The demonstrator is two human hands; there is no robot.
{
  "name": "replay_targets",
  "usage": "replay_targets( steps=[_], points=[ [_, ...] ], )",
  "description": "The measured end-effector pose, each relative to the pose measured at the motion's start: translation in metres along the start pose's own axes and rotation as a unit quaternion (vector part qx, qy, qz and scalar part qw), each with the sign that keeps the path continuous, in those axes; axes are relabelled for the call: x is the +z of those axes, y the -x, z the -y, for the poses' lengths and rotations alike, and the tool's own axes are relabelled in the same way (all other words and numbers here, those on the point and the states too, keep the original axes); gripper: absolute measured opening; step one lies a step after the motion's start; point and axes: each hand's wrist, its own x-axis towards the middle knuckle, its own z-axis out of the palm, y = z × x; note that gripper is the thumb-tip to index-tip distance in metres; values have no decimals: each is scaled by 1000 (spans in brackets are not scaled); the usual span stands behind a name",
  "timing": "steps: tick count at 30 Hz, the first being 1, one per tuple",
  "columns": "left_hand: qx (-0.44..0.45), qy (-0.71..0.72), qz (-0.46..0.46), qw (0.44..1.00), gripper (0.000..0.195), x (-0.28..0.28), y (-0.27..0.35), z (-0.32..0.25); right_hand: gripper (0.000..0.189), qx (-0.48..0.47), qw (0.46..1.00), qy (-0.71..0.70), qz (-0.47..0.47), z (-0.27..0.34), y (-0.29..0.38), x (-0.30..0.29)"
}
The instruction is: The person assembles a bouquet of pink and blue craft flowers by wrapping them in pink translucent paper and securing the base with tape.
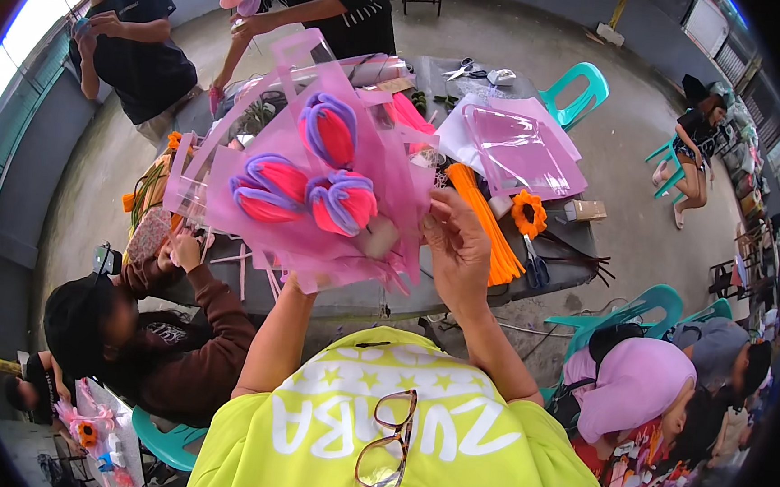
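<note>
A bouquet wrapped in translucent pink sheets (245,186) is raised above the table before me. Inside it sit three chenille-stem tulips, one upper tulip (330,131), one left tulip (268,187) and one lower right tulip (342,201), all pinkish red with purple edges. A pale blocky piece (378,237) shows near the base of the wrap. My left hand (304,282) holds the bouquet from below, its fingers mostly hidden behind the sheets. At the wrap's right edge, my right hand (456,241) has its thumb and bent fingers on the pink sheet.
Orange chenille stems (483,226), an orange flower (529,213), blue-handled scissors (536,267) and pink wrapping sheets (525,151) lie right on the dark table (420,293). A co-worker in a brown sleeve (214,326) works close at left. Two people stand across; teal chairs (581,87) surround us.
</note>
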Motion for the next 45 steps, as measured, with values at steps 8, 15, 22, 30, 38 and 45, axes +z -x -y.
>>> replay_targets(
  steps=[8, 15, 22, 30, 38, 45],
  points=[
    [-14, -15, 5, 1000, 56, -11, 12, 2, 28, 119, 990, -43, 62, -16, 1, -9],
    [-32, -32, 3, 999, 56, -28, 26, 2, 28, 115, 988, -42, 92, -13, 1, -3],
    [-42, -50, -23, 998, 56, -29, 24, 8, 21, 65, 993, -42, 94, -16, -4, -9],
    [-47, -64, -39, 996, 56, -33, 21, 15, 28, -104, 976, 153, 111, -9, -3, -7],
    [-53, -74, -40, 995, 57, -29, 19, 25, 35, -27, 983, 157, 92, -20, -7, -5],
    [-63, -84, -42, 994, 57, -29, 22, 29, 23, -138, 934, 325, 57, -22, -10, -12]
  ],
)
